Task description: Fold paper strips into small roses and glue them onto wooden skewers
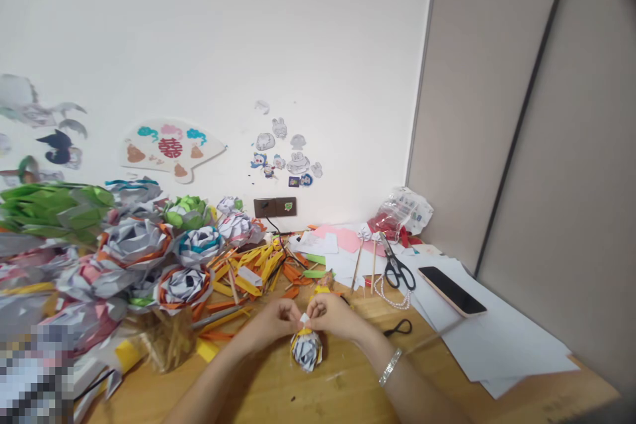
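Note:
A small folded paper flower (307, 350), white and grey with yellow outer petals, lies on the wooden table in front of me. At its far side a white paper piece (304, 320) stands up between my two hands. My left hand (284, 315) pinches this piece from the left with bent fingers. From the right, my right hand (328, 314) closes on the same piece, thumb and fingertips together. Whether the piece is fixed to the flower is hard to make out. Yellow and orange folded paper strips (268, 265) are heaped just beyond my hands.
Finished paper flowers (134, 243) crowd the left, some above a clear container (166, 341). Scissors (397, 271), a bead string (392, 295) and a phone (453, 290) lie at right, near white paper sheets (501, 338). A plastic bag (405, 212) rests by the wall.

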A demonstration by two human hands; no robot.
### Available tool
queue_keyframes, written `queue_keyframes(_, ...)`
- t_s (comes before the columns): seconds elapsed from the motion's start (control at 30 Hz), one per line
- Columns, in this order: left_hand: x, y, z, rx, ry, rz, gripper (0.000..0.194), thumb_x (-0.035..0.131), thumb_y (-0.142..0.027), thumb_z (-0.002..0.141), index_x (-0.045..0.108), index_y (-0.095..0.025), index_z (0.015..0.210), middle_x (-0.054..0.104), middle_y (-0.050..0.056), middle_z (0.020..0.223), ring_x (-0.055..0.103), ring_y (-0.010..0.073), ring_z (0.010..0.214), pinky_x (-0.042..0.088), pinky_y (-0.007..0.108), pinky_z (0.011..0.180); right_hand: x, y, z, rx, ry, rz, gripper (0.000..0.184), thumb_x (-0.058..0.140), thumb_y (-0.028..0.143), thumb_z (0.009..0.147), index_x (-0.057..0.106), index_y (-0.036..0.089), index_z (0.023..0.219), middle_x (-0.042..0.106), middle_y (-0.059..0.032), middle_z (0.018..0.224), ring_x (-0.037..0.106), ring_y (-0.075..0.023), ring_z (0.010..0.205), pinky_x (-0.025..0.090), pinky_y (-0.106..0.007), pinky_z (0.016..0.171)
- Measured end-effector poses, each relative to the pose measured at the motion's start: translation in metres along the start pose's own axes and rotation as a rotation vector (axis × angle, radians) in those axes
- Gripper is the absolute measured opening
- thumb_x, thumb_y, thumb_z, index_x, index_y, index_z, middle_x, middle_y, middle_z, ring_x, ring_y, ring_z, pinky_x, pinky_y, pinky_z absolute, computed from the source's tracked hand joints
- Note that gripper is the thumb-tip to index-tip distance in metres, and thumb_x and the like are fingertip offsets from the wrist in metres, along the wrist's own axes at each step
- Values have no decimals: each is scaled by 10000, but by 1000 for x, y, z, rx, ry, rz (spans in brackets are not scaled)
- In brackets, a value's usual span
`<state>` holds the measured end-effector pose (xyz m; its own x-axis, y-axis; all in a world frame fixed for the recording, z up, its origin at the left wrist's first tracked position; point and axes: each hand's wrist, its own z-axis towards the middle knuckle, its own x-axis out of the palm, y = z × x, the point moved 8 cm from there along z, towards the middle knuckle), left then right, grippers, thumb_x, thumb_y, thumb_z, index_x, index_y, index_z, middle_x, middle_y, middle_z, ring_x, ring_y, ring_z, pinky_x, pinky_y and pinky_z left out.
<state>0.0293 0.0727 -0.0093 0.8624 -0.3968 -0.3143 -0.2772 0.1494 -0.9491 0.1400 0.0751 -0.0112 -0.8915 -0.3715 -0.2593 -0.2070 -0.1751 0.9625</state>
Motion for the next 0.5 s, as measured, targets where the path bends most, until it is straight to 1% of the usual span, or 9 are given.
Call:
queue_keyframes(0.13,-2,1,1,5,-28,44,388,730,-479,548,567,-128,567,543,-31,514,444,90,489,314,203,470,-3,7,-3,-54,-60,-76,141,657,61,616,555,153,582,508,61,529,451,-73,501,322,-178,475)
queue_keyframes(0.23,-3,-2,0,1,-1,61,387,720,-483,555,613,-116,610,586,-12,535,483,104,509,351,218,506,-6,11,-5,-79,-104,-111,125,669,83,620,569,154,598,521,56,547,461,-79,515,327,-180,477)
queue_keyframes(0.33,-5,-8,-3,1,24,87,361,708,-451,581,654,-104,667,629,9,573,515,115,532,381,231,545,-9,14,-6,-95,-135,-137,100,666,92,633,589,154,619,541,48,568,488,-89,541,345,-183,490)
queue_keyframes(0.4,-4,-12,-6,6,28,115,317,710,-407,588,659,-101,651,631,8,564,509,110,518,376,226,535,-7,13,-5,-106,-115,-150,82,661,91,639,613,157,639,568,39,586,517,-98,568,362,-183,501)
queue_keyframes(0.5,1,-15,-7,22,25,158,260,695,-365,602,658,-107,607,621,-4,531,489,101,486,364,216,509,-3,7,-4,-112,-47,-158,68,658,108,651,654,166,687,620,25,617,565,-113,599,397,-186,522)
